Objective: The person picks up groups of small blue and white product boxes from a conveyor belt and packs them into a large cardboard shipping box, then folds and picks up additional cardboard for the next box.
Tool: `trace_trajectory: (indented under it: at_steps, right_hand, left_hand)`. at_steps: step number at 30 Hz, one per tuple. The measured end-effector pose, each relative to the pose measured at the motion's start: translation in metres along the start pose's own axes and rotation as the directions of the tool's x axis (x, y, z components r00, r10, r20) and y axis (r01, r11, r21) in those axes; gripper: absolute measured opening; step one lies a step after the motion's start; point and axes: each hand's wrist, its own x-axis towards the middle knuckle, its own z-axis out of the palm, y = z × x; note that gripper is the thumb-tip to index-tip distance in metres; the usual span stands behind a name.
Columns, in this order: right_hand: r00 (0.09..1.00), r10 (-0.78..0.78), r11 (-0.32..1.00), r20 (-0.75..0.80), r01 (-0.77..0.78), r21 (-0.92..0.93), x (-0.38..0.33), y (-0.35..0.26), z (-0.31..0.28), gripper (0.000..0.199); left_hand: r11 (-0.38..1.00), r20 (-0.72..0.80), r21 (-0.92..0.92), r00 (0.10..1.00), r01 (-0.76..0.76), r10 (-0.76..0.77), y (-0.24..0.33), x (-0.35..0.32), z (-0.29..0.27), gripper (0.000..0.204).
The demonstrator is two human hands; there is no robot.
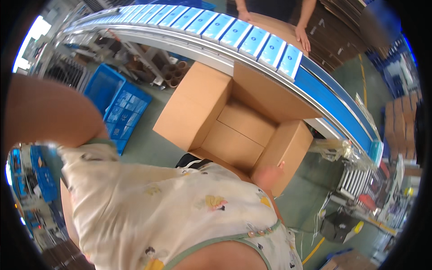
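A large open cardboard box (pixel 234 135) stands in front of my body with its flaps up. Its inside shows a bare bottom with a seam. My right hand (pixel 268 176) is at the box's near right corner, against the right-hand flap. Motion smears its fingers, so whether it grips the cardboard is unclear. My left arm (pixel 51 110) is raised across the left side, and its hand lies outside the picture. Beyond the box, a row of blue-and-white packs (pixel 236 32) lines the conveyor.
The conveyor's blue belt (pixel 321 85) curves down to the right. Across it, another person's hands (pixel 302 38) rest on cardboard. Blue crates (pixel 121 108) stand at left on the floor. A roller track (pixel 355 182) and stacked cartons (pixel 400 121) are at right.
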Motion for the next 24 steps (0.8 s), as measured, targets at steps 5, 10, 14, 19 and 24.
trace_trajectory:
  at_steps: [5,10,14,19,24]
  right_hand:
    - [0.959,-0.031,0.994,-0.281,0.0,-0.108,0.007,-0.035,-0.048,0.013]
    - [0.984,-0.014,0.847,0.179,-0.083,0.524,0.053,-0.033,-0.151,0.017]
    - [0.96,0.206,0.669,-0.191,0.004,0.743,0.121,-0.025,-0.254,0.024]
    - [0.907,0.261,0.729,-0.329,0.038,0.684,0.242,-0.025,-0.283,0.018]
    - [0.983,0.178,0.812,0.035,-0.167,0.56,0.339,-0.051,-0.259,0.077]
  left_hand:
    - [0.675,-0.2,0.5,0.831,0.543,-0.52,-0.232,-0.086,-0.009,0.04]
    - [0.242,-0.19,0.815,0.637,0.526,-0.747,-0.307,-0.137,0.032,0.047]
    - [0.193,-0.118,0.855,0.543,0.481,-0.831,-0.319,-0.125,0.048,0.062]
    - [0.211,-0.025,0.721,0.329,0.66,-0.944,-0.338,-0.119,0.031,0.092]
    - [0.159,0.042,0.639,0.172,0.753,-0.984,-0.357,-0.116,0.027,0.104]
